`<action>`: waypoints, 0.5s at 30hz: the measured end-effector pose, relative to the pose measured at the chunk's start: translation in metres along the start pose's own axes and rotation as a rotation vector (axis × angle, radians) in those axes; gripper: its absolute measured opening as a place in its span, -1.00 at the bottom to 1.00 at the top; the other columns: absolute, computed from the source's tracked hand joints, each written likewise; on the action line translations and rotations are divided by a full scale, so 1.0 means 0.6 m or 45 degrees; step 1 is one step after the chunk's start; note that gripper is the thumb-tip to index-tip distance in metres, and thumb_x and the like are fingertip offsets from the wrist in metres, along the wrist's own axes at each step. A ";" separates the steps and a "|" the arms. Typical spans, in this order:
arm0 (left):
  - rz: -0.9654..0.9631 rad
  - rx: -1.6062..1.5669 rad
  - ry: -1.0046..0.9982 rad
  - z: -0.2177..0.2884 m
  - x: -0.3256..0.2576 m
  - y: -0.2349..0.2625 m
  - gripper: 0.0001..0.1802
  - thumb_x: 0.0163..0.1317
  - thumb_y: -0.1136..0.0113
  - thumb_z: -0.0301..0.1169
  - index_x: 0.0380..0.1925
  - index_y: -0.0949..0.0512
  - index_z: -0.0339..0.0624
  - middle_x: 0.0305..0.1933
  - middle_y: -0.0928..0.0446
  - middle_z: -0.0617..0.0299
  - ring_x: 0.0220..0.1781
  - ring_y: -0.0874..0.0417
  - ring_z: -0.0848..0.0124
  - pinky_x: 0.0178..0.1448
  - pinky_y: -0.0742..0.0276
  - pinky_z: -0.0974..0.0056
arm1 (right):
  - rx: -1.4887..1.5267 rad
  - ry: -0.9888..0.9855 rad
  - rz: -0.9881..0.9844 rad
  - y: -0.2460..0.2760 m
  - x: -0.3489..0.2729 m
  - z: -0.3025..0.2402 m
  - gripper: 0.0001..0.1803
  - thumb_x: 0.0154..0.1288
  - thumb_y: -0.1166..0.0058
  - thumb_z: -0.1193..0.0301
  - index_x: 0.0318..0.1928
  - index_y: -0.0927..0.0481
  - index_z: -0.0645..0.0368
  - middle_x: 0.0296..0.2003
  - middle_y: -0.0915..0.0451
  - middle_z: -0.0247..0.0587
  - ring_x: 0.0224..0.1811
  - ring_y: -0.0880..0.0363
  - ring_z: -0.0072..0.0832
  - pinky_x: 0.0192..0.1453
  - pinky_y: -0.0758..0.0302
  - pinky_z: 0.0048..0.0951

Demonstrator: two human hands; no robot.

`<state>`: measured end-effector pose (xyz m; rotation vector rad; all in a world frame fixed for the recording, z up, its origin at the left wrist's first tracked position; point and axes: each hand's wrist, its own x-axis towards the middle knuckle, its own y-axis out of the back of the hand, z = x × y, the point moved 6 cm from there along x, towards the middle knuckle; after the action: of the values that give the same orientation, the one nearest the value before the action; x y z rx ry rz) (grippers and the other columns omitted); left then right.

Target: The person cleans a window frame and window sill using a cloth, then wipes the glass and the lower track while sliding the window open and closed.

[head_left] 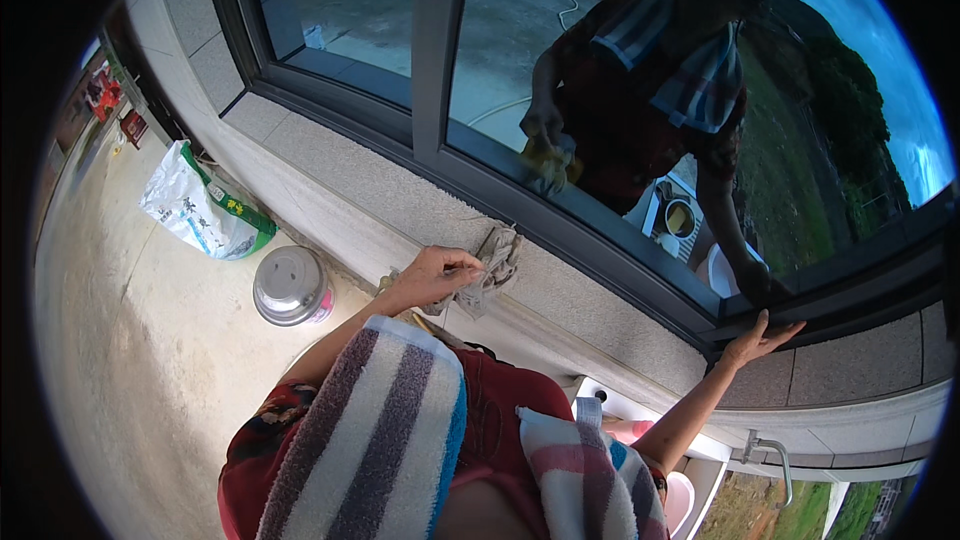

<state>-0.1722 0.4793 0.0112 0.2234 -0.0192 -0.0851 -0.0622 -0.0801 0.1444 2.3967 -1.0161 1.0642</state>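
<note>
My left hand (436,278) is closed on a crumpled grey rag (500,258) at the speckled stone window sill (610,315). Part of the cloth rests on the sill, just below the dark window frame (570,225). Further right, my right hand (758,343) has its fingers stretched out by the lower corner of the frame, and nothing is held in it. Dark glass (640,130) above the sill mirrors a person and the yard. A striped towel (375,430) hangs over my shoulders, its other end showing at the right.
On the concrete floor to the left stand a white and green sack (205,205) and a grey metal lid or basin (288,278) atop a container. At the lower right are a metal tap (772,455), a white sink edge (710,445) and a pale pink basin (680,500).
</note>
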 end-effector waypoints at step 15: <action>0.916 -0.276 -0.042 -0.025 -0.025 0.236 -0.74 0.38 -0.16 -0.35 -0.03 -0.62 -0.25 -0.48 -0.47 0.45 -0.43 -0.39 0.66 -0.31 -0.37 0.46 | -0.276 -0.093 0.380 -0.029 -0.002 -0.030 -0.09 0.30 -0.11 -0.10 0.42 -0.13 0.23 0.36 -0.21 0.12 0.43 -0.19 -0.06 0.43 -0.27 0.00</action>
<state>-0.1753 0.6217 0.0280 -0.0111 -0.1215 0.6236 -0.0594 -0.0576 0.1553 2.1692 -1.4691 0.9090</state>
